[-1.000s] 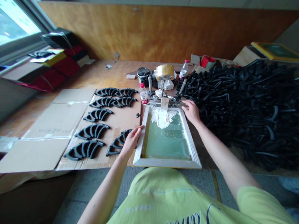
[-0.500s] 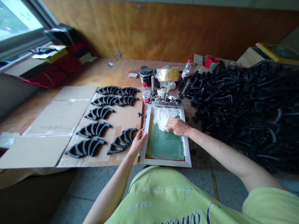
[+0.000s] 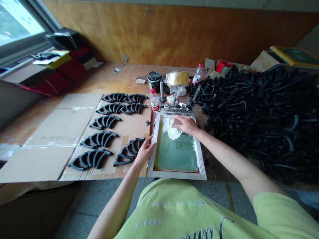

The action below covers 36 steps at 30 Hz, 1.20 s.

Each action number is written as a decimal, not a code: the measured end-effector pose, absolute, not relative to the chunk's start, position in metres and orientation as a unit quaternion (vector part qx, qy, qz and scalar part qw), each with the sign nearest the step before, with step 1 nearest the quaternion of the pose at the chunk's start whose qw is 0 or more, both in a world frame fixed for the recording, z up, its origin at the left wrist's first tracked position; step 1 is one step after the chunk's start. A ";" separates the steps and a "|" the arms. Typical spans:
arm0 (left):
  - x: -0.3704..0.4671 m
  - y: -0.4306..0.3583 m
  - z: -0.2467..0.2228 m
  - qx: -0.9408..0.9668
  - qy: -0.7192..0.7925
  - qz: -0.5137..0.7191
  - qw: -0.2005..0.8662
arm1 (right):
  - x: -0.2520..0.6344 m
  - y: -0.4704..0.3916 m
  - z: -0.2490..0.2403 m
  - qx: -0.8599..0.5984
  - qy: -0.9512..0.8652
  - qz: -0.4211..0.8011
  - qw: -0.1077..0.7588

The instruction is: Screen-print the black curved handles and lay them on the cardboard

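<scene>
— While the left hand point(image 3: 145, 150) is clasping the left edge of the screen-printing frame point(image 3: 201, 158), what is the right hand point(image 3: 185, 123) doing?

— It is lying closed over the white ink point(image 3: 171, 130) at the frame's far end; whether it is gripping a tool, I cannot tell.

— Any room beside it?

— Bare cardboard point(image 3: 62, 127) is lying left; the heap of black parts point(image 3: 261, 109) is crowding the right.

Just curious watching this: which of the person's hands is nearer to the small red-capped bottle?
Right. The right hand lies on the white ink at the frame's far end, a short way from the bottle. The left hand grips the frame's left edge, farther toward the person.
</scene>
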<state>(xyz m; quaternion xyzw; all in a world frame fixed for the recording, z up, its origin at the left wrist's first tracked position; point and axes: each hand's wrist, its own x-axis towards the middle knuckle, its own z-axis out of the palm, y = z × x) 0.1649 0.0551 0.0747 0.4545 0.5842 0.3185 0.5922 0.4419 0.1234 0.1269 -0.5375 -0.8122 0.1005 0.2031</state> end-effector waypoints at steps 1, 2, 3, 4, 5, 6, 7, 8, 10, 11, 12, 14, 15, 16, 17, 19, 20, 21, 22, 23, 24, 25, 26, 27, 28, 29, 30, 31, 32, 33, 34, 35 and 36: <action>0.164 0.056 0.084 0.462 0.577 0.316 0.595 | 0.443 0.136 0.134 -0.571 -0.790 0.089 0.206; 0.164 0.057 0.095 0.467 0.570 0.318 0.597 | 0.447 0.147 0.141 -0.601 -0.768 0.074 0.210; 0.163 0.059 0.107 0.469 0.563 0.326 0.597 | 0.454 0.157 0.148 -0.625 -0.748 0.057 0.216; 0.164 0.061 0.120 0.470 0.557 0.337 0.596 | 0.463 0.164 0.152 -0.644 -0.729 0.043 0.227; 0.165 0.064 0.132 0.471 0.550 0.350 0.595 | 0.477 0.168 0.154 -0.658 -0.712 0.034 0.243; 0.167 0.068 0.144 0.472 0.540 0.364 0.594 | 0.492 0.170 0.154 -0.672 -0.692 0.032 0.263; 0.169 0.074 0.156 0.474 0.527 0.384 0.592 | 0.508 0.169 0.152 -0.692 -0.664 0.034 0.281; 0.173 0.080 0.166 0.476 0.509 0.413 0.586 | 0.523 0.165 0.146 -0.716 -0.633 0.044 0.292; 0.183 0.096 0.183 0.480 0.466 0.476 0.571 | 0.544 0.152 0.128 -0.753 -0.586 0.081 0.289; 0.188 0.104 0.189 0.476 0.450 0.501 0.566 | 0.548 0.143 0.117 -0.761 -0.576 0.105 0.280; 0.193 0.113 0.194 0.469 0.442 0.518 0.563 | 0.546 0.133 0.105 -0.757 -0.581 0.130 0.269; 0.202 0.125 0.200 0.452 0.453 0.526 0.561 | 0.530 0.113 0.084 -0.709 -0.638 0.170 0.249; 0.205 0.128 0.200 0.442 0.464 0.528 0.558 | 0.518 0.104 0.076 -0.675 -0.676 0.177 0.236; 0.207 0.129 0.197 0.433 0.471 0.533 0.553 | 0.507 0.097 0.070 -0.643 -0.712 0.178 0.219; 0.209 0.127 0.192 0.427 0.476 0.539 0.549 | 0.496 0.092 0.068 -0.615 -0.743 0.174 0.199; 0.210 0.113 0.176 0.420 0.487 0.526 0.558 | 0.480 0.085 0.071 -0.590 -0.772 0.164 0.171; 0.210 0.102 0.165 0.421 0.493 0.493 0.580 | 0.473 0.083 0.076 -0.589 -0.772 0.163 0.173; 0.210 0.090 0.153 0.423 0.501 0.443 0.612 | 0.465 0.081 0.081 -0.592 -0.767 0.162 0.186; 0.210 0.076 0.142 0.418 0.506 0.384 0.649 | 0.456 0.078 0.087 -0.592 -0.763 0.160 0.207; 0.209 0.063 0.131 0.405 0.509 0.330 0.684 | 0.443 0.074 0.093 -0.588 -0.760 0.155 0.230; 0.209 0.051 0.121 0.384 0.510 0.294 0.712 | 0.428 0.069 0.098 -0.578 -0.763 0.147 0.249; 0.207 0.040 0.113 0.355 0.516 0.287 0.725 | 0.409 0.063 0.102 -0.556 -0.777 0.141 0.258; 0.202 0.031 0.105 0.322 0.529 0.308 0.722 | 0.389 0.056 0.104 -0.524 -0.799 0.141 0.257; 0.195 0.023 0.099 0.288 0.548 0.345 0.705 | 0.368 0.050 0.104 -0.485 -0.826 0.147 0.248; 0.185 0.017 0.093 0.259 0.567 0.384 0.682 | 0.347 0.044 0.103 -0.443 -0.850 0.160 0.235; 0.171 0.011 0.086 0.233 0.584 0.417 0.656 | 0.327 0.041 0.100 -0.409 -0.868 0.178 0.221; 0.155 0.006 0.079 0.211 0.601 0.443 0.630 | 0.309 0.040 0.096 -0.385 -0.878 0.196 0.207; 0.136 -0.001 0.071 0.190 0.618 0.461 0.608 | 0.293 0.042 0.090 -0.376 -0.881 0.212 0.193; 0.117 -0.008 0.062 0.168 0.636 0.471 0.587 | 0.279 0.047 0.083 -0.380 -0.880 0.224 0.176; 0.099 -0.016 0.052 0.143 0.658 0.476 0.565 | 0.266 0.055 0.076 -0.392 -0.877 0.232 0.156; 0.083 -0.024 0.042 0.116 0.682 0.477 0.542 | 0.254 0.063 0.069 -0.410 -0.872 0.235 0.130; 0.069 -0.031 0.031 0.091 0.704 0.475 0.521 | 0.244 0.072 0.062 -0.432 -0.865 0.234 0.101; 0.058 -0.038 0.020 0.070 0.721 0.469 0.505 | 0.233 0.080 0.055 -0.455 -0.856 0.235 0.070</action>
